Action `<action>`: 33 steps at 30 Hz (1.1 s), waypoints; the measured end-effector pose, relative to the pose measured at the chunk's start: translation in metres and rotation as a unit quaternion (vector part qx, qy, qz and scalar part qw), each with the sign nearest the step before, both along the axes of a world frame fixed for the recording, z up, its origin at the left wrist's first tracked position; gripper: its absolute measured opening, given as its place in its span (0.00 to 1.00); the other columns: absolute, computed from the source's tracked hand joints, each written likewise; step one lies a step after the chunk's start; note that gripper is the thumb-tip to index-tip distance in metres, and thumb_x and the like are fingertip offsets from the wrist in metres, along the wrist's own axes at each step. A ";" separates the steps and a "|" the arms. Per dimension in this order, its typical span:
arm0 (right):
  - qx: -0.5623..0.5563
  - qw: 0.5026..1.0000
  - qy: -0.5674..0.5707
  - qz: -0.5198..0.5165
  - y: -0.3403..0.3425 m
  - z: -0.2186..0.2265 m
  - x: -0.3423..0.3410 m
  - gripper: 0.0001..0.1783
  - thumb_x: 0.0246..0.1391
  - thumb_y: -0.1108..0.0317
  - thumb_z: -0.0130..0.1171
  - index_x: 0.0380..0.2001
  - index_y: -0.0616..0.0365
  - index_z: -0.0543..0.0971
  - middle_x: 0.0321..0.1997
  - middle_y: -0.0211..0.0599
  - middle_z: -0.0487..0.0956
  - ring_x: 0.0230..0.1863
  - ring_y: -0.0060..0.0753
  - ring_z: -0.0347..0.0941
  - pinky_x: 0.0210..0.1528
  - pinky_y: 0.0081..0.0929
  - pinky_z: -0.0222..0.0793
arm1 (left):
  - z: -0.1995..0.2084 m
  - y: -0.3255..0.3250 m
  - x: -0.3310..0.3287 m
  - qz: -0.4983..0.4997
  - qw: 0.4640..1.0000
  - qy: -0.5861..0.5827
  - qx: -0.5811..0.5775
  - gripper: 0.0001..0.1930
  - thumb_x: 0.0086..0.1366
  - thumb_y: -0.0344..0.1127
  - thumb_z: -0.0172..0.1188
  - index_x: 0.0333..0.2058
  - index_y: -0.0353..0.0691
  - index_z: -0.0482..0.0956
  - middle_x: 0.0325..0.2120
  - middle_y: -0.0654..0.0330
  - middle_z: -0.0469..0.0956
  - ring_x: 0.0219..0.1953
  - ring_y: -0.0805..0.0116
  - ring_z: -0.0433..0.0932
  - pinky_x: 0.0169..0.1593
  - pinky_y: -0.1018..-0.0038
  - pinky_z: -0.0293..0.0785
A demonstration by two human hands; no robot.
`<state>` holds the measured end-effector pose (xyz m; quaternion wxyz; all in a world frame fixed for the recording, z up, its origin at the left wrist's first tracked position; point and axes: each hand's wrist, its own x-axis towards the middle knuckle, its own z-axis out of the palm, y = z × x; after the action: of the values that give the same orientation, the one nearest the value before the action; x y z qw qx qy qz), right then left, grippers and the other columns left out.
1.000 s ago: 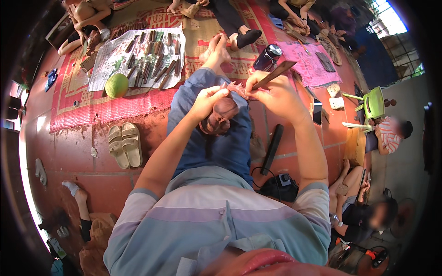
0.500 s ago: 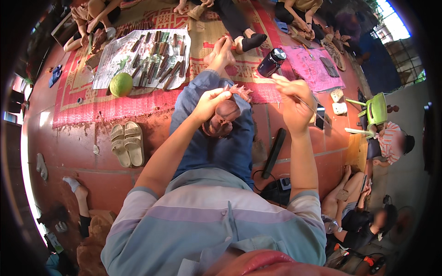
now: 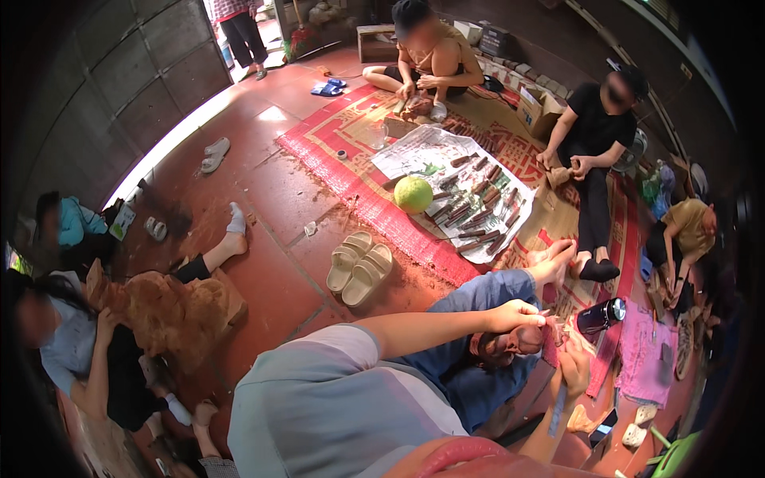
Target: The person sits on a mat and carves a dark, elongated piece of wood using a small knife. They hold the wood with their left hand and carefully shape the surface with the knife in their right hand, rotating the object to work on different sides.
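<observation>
A reddish-brown carved wooden piece [image 3: 522, 341] with rounded forms lies over my lap, against my blue trousers [image 3: 458, 362]. My left hand [image 3: 514, 316] is closed, thumb and fingers pinching the jagged, narrow end of the carving. Close to that same end is my right hand [image 3: 572, 365], its fingers curled together. A thin grey strip [image 3: 558, 408] hangs from my right hand down along the wrist; its exact kind cannot be made out. Whether the strip touches the wood is hidden by the fingers.
Ahead, a patterned mat [image 3: 414, 239] carries a sheet with several carving tools [image 3: 478, 219] and a round green fruit [image 3: 413, 193]. A dark bottle [image 3: 601, 315] stands beyond my right hand, beside a pink cloth [image 3: 645, 350]. Beige sandals [image 3: 358, 267] lie leftward. Several people sit around.
The view has swung left, bringing more people and the doorway in. My right hand has come down from its raised place, close to the carving. My left hand keeps its hold.
</observation>
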<state>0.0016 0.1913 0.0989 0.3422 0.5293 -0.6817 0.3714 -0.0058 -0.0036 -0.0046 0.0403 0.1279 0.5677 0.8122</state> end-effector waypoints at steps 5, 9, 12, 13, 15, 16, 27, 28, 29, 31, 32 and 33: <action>-0.109 0.982 -0.151 -0.011 0.013 0.026 0.010 0.09 0.42 0.85 0.58 0.27 0.62 0.72 0.28 0.41 0.74 0.38 0.40 0.75 0.45 0.35 0.71 | 0.005 0.006 0.016 0.000 0.999 -0.033 0.042 0.10 0.62 0.39 0.55 0.30 0.38 0.77 0.25 0.75 0.71 0.29 0.87 0.64 0.35 0.84 0.63; 0.013 0.987 -0.162 -0.014 0.007 0.030 0.013 0.09 0.42 0.83 0.59 0.28 0.61 0.74 0.25 0.40 0.73 0.30 0.36 0.73 0.46 0.41 0.72 | 0.001 0.007 0.004 0.008 1.000 -0.005 0.012 0.12 0.62 0.41 0.56 0.31 0.38 0.78 0.25 0.75 0.71 0.29 0.86 0.64 0.34 0.83 0.62; 0.054 0.984 -0.169 -0.018 0.005 0.034 0.015 0.09 0.40 0.82 0.59 0.28 0.61 0.74 0.24 0.42 0.73 0.30 0.38 0.74 0.47 0.41 0.72 | -0.003 0.008 0.001 -0.001 1.000 -0.005 0.028 0.12 0.62 0.42 0.56 0.32 0.38 0.79 0.24 0.75 0.70 0.29 0.85 0.63 0.34 0.83 0.62; 0.063 0.983 -0.172 -0.012 0.006 0.032 0.013 0.09 0.40 0.82 0.59 0.27 0.60 0.74 0.24 0.42 0.73 0.30 0.39 0.75 0.47 0.41 0.72 | 0.000 0.009 0.003 -0.009 0.999 -0.010 0.041 0.12 0.62 0.42 0.56 0.32 0.38 0.79 0.24 0.75 0.70 0.29 0.85 0.63 0.34 0.83 0.62; 0.083 0.981 -0.177 0.002 0.008 0.030 0.007 0.08 0.40 0.82 0.59 0.27 0.60 0.74 0.24 0.42 0.73 0.30 0.39 0.75 0.47 0.41 0.71 | 0.002 0.009 0.003 -0.007 0.999 -0.009 0.038 0.12 0.62 0.41 0.56 0.31 0.38 0.78 0.24 0.76 0.69 0.29 0.85 0.63 0.34 0.83 0.62; 0.091 0.982 -0.168 -0.007 0.008 0.029 0.007 0.08 0.40 0.82 0.58 0.27 0.60 0.74 0.24 0.42 0.74 0.31 0.40 0.75 0.46 0.41 0.72 | 0.002 0.009 0.004 -0.004 0.999 -0.009 0.041 0.12 0.62 0.41 0.56 0.31 0.39 0.78 0.24 0.76 0.69 0.29 0.85 0.63 0.34 0.83 0.62; -0.005 0.986 -0.168 -0.020 0.020 0.046 0.007 0.05 0.45 0.84 0.55 0.27 0.65 0.72 0.30 0.44 0.75 0.40 0.44 0.75 0.45 0.34 0.72 | -0.006 0.008 0.001 -0.009 0.999 -0.015 0.028 0.10 0.62 0.38 0.56 0.31 0.37 0.77 0.26 0.75 0.71 0.31 0.86 0.65 0.38 0.84 0.63; 0.006 0.982 -0.187 -0.024 0.017 0.041 0.008 0.07 0.43 0.84 0.56 0.26 0.63 0.72 0.28 0.43 0.74 0.38 0.42 0.75 0.42 0.32 0.71 | -0.007 0.008 0.000 -0.010 0.999 -0.016 0.028 0.10 0.62 0.38 0.56 0.30 0.37 0.77 0.26 0.75 0.71 0.31 0.86 0.65 0.38 0.84 0.63; 0.040 0.980 -0.191 -0.028 0.014 0.040 0.010 0.07 0.43 0.83 0.57 0.26 0.63 0.72 0.27 0.44 0.74 0.38 0.43 0.75 0.41 0.32 0.71 | -0.007 0.008 0.000 -0.011 0.999 -0.018 0.028 0.10 0.62 0.39 0.56 0.30 0.37 0.77 0.25 0.75 0.71 0.31 0.86 0.65 0.38 0.84 0.63; 0.113 0.973 -0.198 -0.037 0.008 0.040 0.012 0.08 0.41 0.83 0.58 0.26 0.62 0.72 0.26 0.45 0.74 0.36 0.45 0.76 0.41 0.33 0.72 | -0.008 0.005 0.000 -0.007 1.000 -0.012 0.007 0.10 0.62 0.39 0.56 0.29 0.37 0.77 0.25 0.75 0.70 0.31 0.86 0.65 0.37 0.84 0.63; 0.122 0.979 -0.159 -0.035 0.002 0.042 0.011 0.08 0.41 0.83 0.58 0.26 0.61 0.73 0.27 0.47 0.74 0.37 0.47 0.76 0.39 0.31 0.71 | -0.008 0.004 0.000 -0.005 1.000 -0.009 -0.003 0.10 0.62 0.39 0.56 0.29 0.37 0.77 0.25 0.75 0.70 0.31 0.86 0.65 0.37 0.84 0.63; 0.119 0.979 -0.161 -0.037 0.000 0.042 0.010 0.08 0.41 0.83 0.58 0.26 0.61 0.73 0.27 0.47 0.74 0.37 0.47 0.76 0.39 0.32 0.71 | -0.003 0.005 0.002 -0.004 1.000 -0.008 0.017 0.10 0.62 0.39 0.56 0.29 0.37 0.77 0.25 0.75 0.70 0.31 0.86 0.65 0.37 0.84 0.62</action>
<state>0.0119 0.1915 0.1408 0.1761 0.4736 -0.7863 0.3556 -0.0035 0.0011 -0.0079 0.0462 0.1244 0.5525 0.8229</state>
